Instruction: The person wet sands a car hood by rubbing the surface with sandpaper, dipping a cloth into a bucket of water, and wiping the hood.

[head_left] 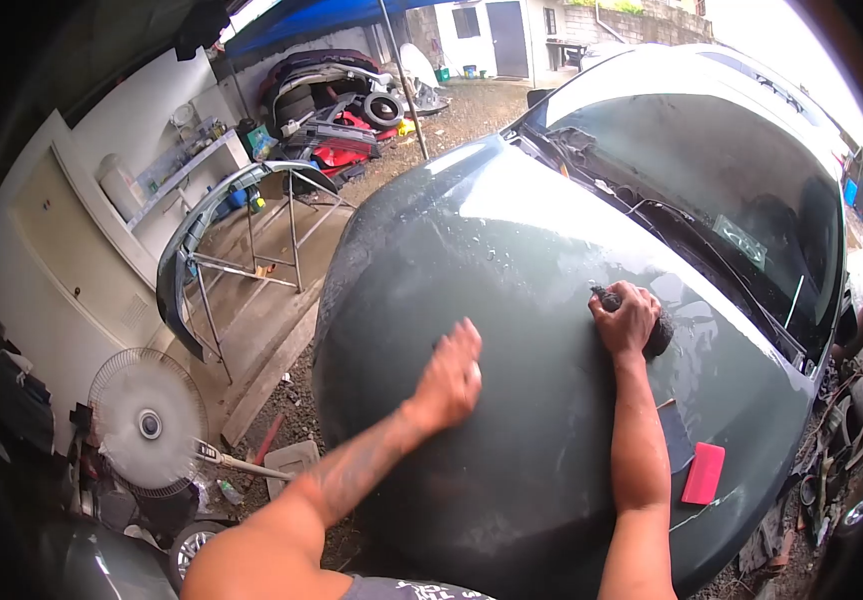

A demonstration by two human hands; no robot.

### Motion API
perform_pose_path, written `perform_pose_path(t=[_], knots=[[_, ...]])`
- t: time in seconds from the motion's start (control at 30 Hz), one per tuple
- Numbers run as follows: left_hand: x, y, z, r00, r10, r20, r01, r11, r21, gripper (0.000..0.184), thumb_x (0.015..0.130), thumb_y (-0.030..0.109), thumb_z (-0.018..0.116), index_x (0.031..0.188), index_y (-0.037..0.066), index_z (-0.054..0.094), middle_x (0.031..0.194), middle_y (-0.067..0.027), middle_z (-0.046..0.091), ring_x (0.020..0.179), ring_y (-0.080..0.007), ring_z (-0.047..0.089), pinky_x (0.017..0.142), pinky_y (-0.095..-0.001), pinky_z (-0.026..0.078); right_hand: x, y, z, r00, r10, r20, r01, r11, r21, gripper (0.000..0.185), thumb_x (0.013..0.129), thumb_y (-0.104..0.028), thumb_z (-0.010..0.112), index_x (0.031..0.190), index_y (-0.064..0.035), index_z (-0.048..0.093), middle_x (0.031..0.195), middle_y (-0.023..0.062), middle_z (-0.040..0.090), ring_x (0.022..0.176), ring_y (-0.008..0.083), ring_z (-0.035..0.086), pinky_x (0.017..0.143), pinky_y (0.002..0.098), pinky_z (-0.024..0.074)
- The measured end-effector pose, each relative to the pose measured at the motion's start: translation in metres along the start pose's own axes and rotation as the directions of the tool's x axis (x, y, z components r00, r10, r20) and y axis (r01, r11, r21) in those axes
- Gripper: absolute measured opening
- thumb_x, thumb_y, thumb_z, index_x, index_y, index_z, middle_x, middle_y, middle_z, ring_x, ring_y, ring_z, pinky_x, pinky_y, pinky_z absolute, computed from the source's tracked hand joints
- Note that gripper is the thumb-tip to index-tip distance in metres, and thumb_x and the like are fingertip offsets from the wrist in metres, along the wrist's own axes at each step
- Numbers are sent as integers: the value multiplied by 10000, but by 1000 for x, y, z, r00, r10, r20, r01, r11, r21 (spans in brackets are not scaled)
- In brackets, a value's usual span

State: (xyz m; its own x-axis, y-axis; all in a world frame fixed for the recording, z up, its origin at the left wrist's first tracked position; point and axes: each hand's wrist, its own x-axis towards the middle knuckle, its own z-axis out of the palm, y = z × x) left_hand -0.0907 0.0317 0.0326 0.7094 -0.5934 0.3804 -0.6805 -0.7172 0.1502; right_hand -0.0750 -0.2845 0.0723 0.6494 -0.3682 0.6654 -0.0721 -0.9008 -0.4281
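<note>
Our shirt (417, 588) has white lettering, too cropped to read; likewise no legible text on the pink block (703, 473) by our right forearm. Right hand (630, 318) has fingers closed on a dark wad (660, 336) on the hood (532, 400), near the windshield (702, 170); left hand (449, 375) blurred, fingers curled, can't tell if gripping anything.
</note>
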Motion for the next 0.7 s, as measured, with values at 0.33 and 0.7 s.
perform_pose_path(t=[0.33,0.7], knots=[[-13,16,-14,999,17,30,-18,998,52,574,961,195,345,1417,-148,294,1507,-330,271,1397,-442,315,1163,-484,255,1,-2,-1,1000,7,11,-7,1000,-17,263,681,-322,746,813,-109,667,877,41,683,964,246,607,996,416,345],[-33,19,5,999,24,42,-25,999,22,632,961,254,334,1443,-148,258,1515,-349,240,1418,-452,273,1181,-489,206,0,-1,-1,1000,20,-1,-20,1000,4,273,677,-325,746,814,-104,664,905,44,691,976,242,603,991,411,346]])
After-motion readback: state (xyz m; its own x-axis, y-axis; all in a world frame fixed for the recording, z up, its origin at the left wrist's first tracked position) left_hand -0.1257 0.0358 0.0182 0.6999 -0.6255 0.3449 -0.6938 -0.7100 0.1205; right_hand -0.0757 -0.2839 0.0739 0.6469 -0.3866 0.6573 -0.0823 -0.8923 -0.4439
